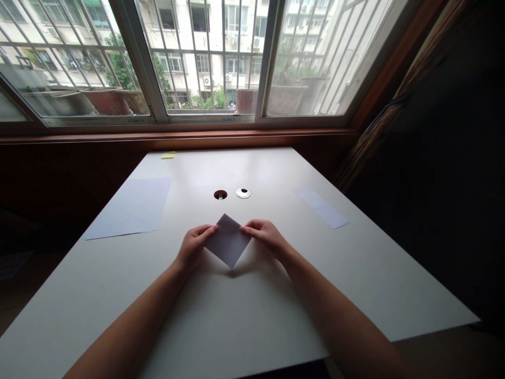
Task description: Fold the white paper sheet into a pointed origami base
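A small square of pale paper (228, 241) is held just above the white table (252, 310), turned like a diamond with one corner pointing at me. My left hand (194, 246) pinches its left corner with fingers curled. My right hand (265, 234) pinches the right corner the same way. Both forearms reach in from the near edge.
A larger sheet of paper (132, 208) lies at the table's left. A narrow paper strip (322, 207) lies at the right. A cable hole (220, 195) and its white cap (243, 193) sit beyond the hands. A yellow pad (168, 155) rests at the far edge below the window.
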Demonstrator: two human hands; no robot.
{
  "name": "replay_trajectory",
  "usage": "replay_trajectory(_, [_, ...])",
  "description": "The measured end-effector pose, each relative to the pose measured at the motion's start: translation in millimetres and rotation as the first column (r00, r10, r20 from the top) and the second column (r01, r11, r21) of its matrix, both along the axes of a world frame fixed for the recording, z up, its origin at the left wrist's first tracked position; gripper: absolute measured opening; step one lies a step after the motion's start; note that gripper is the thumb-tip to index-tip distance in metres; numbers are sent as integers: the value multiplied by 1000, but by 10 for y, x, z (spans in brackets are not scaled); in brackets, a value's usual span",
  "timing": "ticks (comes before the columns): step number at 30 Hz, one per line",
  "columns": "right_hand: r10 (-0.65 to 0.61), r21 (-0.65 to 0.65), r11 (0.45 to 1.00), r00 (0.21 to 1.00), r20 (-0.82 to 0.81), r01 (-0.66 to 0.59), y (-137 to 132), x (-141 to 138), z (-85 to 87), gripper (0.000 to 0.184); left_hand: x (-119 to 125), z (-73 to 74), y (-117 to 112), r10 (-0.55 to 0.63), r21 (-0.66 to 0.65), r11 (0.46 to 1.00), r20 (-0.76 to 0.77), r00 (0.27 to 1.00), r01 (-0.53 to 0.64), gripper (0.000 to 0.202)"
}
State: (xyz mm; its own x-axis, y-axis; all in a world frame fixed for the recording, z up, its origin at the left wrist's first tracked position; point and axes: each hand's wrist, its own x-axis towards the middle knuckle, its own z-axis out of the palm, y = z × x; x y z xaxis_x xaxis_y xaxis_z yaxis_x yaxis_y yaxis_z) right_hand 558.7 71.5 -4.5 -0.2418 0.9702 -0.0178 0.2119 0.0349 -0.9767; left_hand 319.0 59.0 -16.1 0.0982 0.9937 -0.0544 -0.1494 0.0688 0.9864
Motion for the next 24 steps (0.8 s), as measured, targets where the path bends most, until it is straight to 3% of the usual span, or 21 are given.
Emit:
replay_trajectory(13, [17, 32, 999, 997, 75, -20, 45, 47, -32, 31, 12, 27, 2, 55, 24, 998, -6, 998, -55, 33])
replay_trajectory(24, [-36, 117, 993, 967, 251, 7, 59, 18, -17, 25, 17, 13, -4, 72, 33, 997, -30, 997, -71, 36])
